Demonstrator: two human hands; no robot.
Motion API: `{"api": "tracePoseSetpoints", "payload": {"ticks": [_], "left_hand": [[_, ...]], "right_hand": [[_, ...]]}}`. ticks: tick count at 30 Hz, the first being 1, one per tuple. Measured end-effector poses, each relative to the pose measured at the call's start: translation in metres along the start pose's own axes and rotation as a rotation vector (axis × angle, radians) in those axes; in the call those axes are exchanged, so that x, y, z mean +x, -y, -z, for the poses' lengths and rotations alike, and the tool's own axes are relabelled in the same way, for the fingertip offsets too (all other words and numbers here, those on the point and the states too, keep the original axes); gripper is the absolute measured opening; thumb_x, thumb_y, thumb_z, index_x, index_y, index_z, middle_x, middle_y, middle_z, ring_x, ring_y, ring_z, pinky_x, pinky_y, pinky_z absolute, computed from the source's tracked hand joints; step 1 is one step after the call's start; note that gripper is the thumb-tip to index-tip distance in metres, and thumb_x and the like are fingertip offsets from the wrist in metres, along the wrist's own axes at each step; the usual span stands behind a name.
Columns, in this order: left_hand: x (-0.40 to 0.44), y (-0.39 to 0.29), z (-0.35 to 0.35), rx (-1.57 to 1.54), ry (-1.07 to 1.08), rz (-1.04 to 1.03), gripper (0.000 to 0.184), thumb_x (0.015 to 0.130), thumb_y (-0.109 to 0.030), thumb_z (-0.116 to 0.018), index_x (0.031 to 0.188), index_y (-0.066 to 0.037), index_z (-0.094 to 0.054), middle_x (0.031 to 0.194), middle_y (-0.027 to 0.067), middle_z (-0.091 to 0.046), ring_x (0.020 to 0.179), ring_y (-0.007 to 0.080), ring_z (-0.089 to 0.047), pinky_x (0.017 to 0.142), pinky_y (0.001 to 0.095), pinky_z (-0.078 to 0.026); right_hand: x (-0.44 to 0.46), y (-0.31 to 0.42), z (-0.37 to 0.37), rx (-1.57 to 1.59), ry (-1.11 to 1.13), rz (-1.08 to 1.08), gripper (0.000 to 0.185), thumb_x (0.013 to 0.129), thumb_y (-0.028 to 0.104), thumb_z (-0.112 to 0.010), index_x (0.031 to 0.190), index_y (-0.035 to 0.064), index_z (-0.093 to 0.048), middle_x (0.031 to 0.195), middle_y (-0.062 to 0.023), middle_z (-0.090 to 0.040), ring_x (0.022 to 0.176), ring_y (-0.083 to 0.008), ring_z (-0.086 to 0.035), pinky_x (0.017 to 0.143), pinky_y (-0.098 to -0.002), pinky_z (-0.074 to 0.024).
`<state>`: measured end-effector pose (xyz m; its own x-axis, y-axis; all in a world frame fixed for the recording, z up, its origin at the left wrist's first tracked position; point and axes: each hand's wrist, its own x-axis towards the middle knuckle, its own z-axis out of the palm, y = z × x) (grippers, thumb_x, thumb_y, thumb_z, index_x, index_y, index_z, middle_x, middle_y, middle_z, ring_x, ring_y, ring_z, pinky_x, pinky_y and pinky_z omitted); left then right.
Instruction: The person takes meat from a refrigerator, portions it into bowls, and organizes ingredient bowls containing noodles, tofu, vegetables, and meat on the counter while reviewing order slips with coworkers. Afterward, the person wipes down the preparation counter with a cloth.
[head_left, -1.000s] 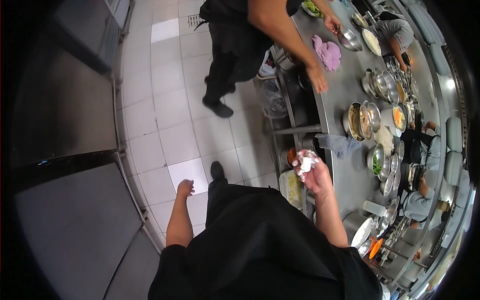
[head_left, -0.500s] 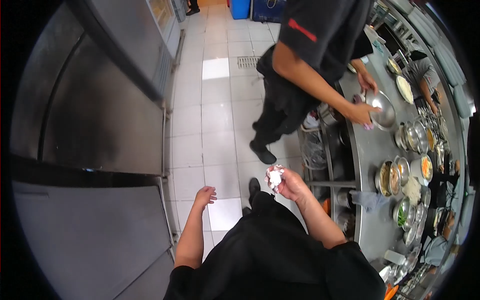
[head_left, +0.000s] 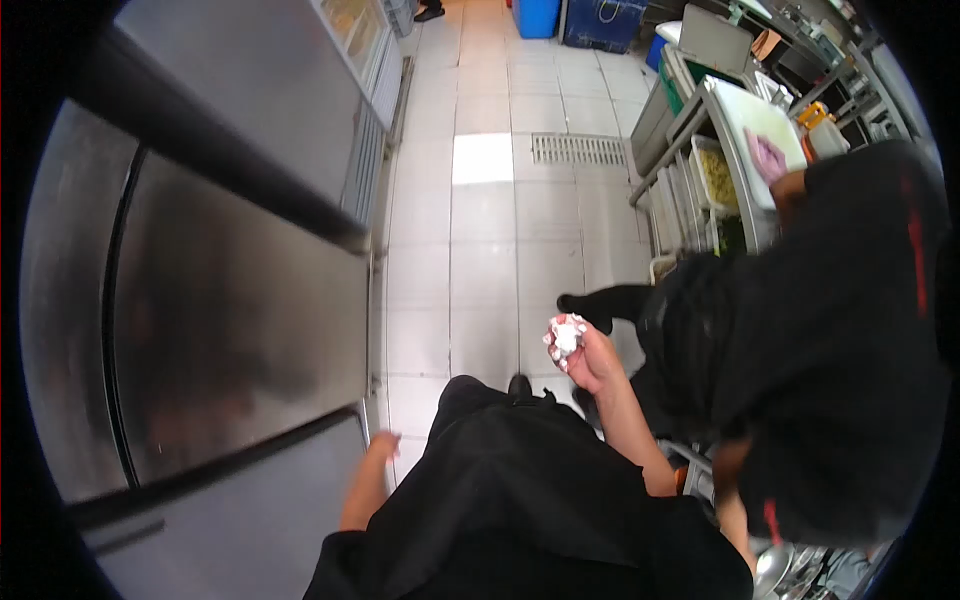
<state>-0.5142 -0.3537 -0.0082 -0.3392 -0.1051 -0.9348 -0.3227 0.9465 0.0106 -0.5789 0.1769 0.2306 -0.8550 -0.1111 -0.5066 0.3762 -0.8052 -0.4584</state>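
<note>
My right hand (head_left: 595,360) is held out in front of my body, palm turned up and fingers curled round a white, doughy-looking lump (head_left: 567,338). The same white stuff coats its fingertips; what exactly it is I cannot make out. Low on the left hangs my left hand (head_left: 382,447), near the steel fridge doors and smeared by motion, so its fingers do not show clearly.
Steel fridges (head_left: 250,300) line the left side. Close on my right stands a co-worker in black (head_left: 830,350). Beyond are a white cutting board (head_left: 745,115) with pinkish meat (head_left: 768,158), a floor drain (head_left: 578,150) and a blue bin (head_left: 536,18).
I have moved forward along the aisle. The co-worker is now beside me on the right, hiding most of the steel counter. My left hand has dropped lower; the right still holds the white lump.
</note>
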Motion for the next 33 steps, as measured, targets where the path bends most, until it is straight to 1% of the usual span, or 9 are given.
{"api": "tracePoseSetpoints", "payload": {"ticks": [1, 4, 9, 11, 12, 20, 30, 31, 33], "left_hand": [[-0.015, 0.004, 0.017, 0.371, -0.093, -0.393, 0.046, 0.096, -0.042, -0.050, 0.085, 0.000, -0.066, 0.079, 0.0164, -0.070, 0.061, 0.0233, -0.068, 0.059, 0.0427, -0.056], [0.033, -0.010, 0.062, 0.186, -0.057, -0.233, 0.041, 0.095, -0.037, -0.055, 0.116, -0.003, -0.060, 0.084, 0.0174, -0.068, 0.068, 0.0259, -0.067, 0.054, 0.0440, -0.055], [0.123, -0.087, 0.249, -0.071, -0.008, -0.367, 0.039, 0.094, -0.037, -0.055, 0.111, -0.002, -0.063, 0.079, 0.0169, -0.068, 0.065, 0.0277, -0.067, 0.053, 0.0435, -0.055], [0.121, -0.161, 0.368, -0.270, -0.049, -0.463, 0.039, 0.094, -0.037, -0.055, 0.110, -0.002, -0.064, 0.077, 0.0167, -0.067, 0.064, 0.0284, -0.066, 0.053, 0.0433, -0.054], [0.229, -0.193, 0.410, -0.190, 0.138, 0.153, 0.035, 0.095, -0.034, -0.055, 0.102, -0.001, -0.066, 0.072, 0.0172, -0.067, 0.059, 0.0273, -0.066, 0.050, 0.0406, -0.054], [0.247, -0.596, 0.797, -0.334, -0.275, -0.561, 0.024, 0.093, -0.027, -0.053, 0.100, -0.005, -0.057, 0.083, 0.0088, -0.064, 0.064, 0.0192, -0.066, 0.045, 0.0312, -0.049], [0.329, -0.807, 0.855, 0.293, -0.103, -0.677, 0.032, 0.091, -0.035, -0.055, 0.094, -0.004, -0.062, 0.071, 0.0108, -0.068, 0.055, 0.0220, -0.064, 0.053, 0.0372, -0.051], [0.357, -0.802, 0.869, 0.706, 0.019, -0.972, 0.033, 0.091, -0.035, -0.055, 0.092, -0.003, -0.062, 0.071, 0.0112, -0.067, 0.056, 0.0229, -0.065, 0.052, 0.0374, -0.052], [0.356, -0.800, 0.873, 0.485, 0.120, -0.509, 0.037, 0.091, -0.038, -0.055, 0.090, -0.002, -0.063, 0.071, 0.0111, -0.067, 0.057, 0.0242, -0.065, 0.050, 0.0376, -0.052]], "right_hand": [[0.027, 0.017, 0.003, 0.046, 0.024, 0.007, 0.029, 0.099, 0.027, -0.044, 0.106, 0.0035, -0.059, 0.089, -0.0146, -0.063, 0.067, -0.0210, -0.060, 0.050, -0.0279, -0.0444], [0.112, 0.069, -0.007, 0.045, -0.014, 0.071, 0.029, 0.099, 0.029, -0.044, 0.106, 0.0049, -0.059, 0.090, -0.0138, -0.064, 0.067, -0.0211, -0.060, 0.051, -0.0288, -0.0447], [0.234, 0.149, -0.054, 0.061, -0.145, 0.185, 0.027, 0.099, 0.029, -0.045, 0.105, 0.0063, -0.059, 0.090, -0.0124, -0.065, 0.068, -0.0206, -0.060, 0.052, -0.0295, -0.0452], [0.276, 0.198, -0.069, 0.107, -0.240, 0.253, 0.027, 0.099, 0.030, -0.045, 0.105, 0.0063, -0.058, 0.089, -0.0109, -0.064, 0.069, -0.0205, -0.061, 0.052, -0.0290, -0.0452], [0.290, 0.206, -0.084, 0.119, -0.274, 0.280, 0.027, 0.099, 0.029, -0.045, 0.105, 0.0061, -0.058, 0.089, -0.0109, -0.064, 0.069, -0.0206, -0.061, 0.052, -0.0293, -0.0455], [0.388, 0.339, -0.123, 0.221, -0.364, 0.536, 0.029, 0.097, 0.029, -0.047, 0.107, 0.0041, -0.058, 0.091, -0.0120, -0.065, 0.071, -0.0217, -0.063, 0.051, -0.0304, -0.0468], [0.549, 0.491, -0.040, 0.402, -0.491, 0.640, 0.030, 0.099, 0.030, -0.044, 0.109, 0.0070, -0.060, 0.091, -0.0124, -0.067, 0.069, -0.0190, -0.061, 0.051, -0.0281, -0.0441], [0.569, 0.520, -0.039, 0.383, -0.460, 0.632, 0.030, 0.099, 0.030, -0.044, 0.109, 0.0070, -0.060, 0.091, -0.0124, -0.067, 0.069, -0.0190, -0.061, 0.051, -0.0281, -0.0441], [0.608, 0.578, -0.040, 0.407, -0.490, 0.617, 0.030, 0.099, 0.030, -0.044, 0.108, 0.0067, -0.060, 0.091, -0.0120, -0.067, 0.069, -0.0186, -0.061, 0.051, -0.0281, -0.0441]]}}
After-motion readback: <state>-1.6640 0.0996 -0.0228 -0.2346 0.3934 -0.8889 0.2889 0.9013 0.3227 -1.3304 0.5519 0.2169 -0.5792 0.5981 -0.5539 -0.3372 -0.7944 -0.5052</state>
